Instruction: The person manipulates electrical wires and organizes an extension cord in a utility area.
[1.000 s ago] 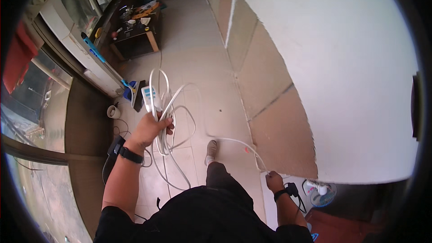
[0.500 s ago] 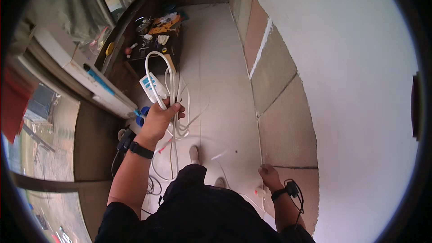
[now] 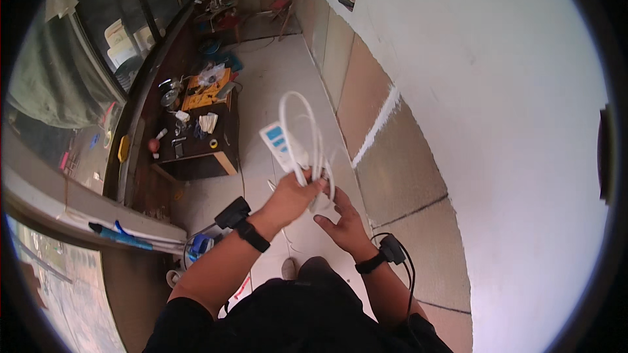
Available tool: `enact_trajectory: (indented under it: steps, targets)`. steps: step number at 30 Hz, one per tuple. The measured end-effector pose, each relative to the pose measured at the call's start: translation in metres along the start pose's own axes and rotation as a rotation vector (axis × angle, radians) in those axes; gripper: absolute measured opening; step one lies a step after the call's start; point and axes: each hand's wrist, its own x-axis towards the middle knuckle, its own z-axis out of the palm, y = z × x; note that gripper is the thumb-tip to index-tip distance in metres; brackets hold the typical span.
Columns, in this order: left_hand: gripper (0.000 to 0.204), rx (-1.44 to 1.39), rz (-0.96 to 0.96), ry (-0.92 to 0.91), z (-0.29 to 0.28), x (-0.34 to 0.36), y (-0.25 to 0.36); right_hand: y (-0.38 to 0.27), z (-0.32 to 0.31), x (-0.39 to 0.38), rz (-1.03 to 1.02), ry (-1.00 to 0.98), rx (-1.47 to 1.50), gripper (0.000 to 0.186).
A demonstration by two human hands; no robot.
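In front of me my left hand (image 3: 292,197) is closed around loops of white cable (image 3: 288,101), which stand up above its fingers. A white power strip with blue parts (image 3: 277,146) sticks up beside the loops, on their left. Just right of the bundle is my right hand (image 3: 348,230), its thumb and fingers apart. The right fingertips come close to the lower loops; whether they touch the cable I cannot make out. Both wrists wear black bands with small dark boxes.
At the left, a dark low table (image 3: 203,150) carries an orange tray (image 3: 204,93), tools and cloths. A blue-handled pole (image 3: 124,235) lies along the window ledge. Large stone-coloured panels (image 3: 399,157) line the white wall (image 3: 523,157) on the right. A red chair (image 3: 280,5) stands far back.
The left hand has brought the cable and power strip toward the right. My right hand has risen from low beside the wall to the bundle, and its fingers have spread. The view has shifted.
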Motion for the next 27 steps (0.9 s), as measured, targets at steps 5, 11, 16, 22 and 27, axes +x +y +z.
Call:
enact_trajectory:
  steps: [5,11,16,22,27]
  targets:
    - [0.024,0.223,-0.063,-0.018,-0.043,0.08,0.007,0.056,0.005,0.095,0.346,-0.244,0.052,0.038]
    - [0.021,0.01,-0.21,-0.014,-0.129,0.207,0.024,0.165,-0.022,0.18,0.678,0.201,0.542,0.026]
    - [0.025,-0.03,-0.242,0.194,-0.206,0.305,0.035,0.241,-0.059,0.254,0.879,0.345,0.341,0.021]
    - [0.049,-0.352,-0.304,0.581,-0.311,0.433,0.056,0.36,-0.087,0.295,1.043,0.51,0.038,0.025]
    - [0.03,-0.017,-0.177,0.51,-0.378,0.551,0.066,0.406,-0.082,0.332,1.216,0.606,-0.186,0.053]
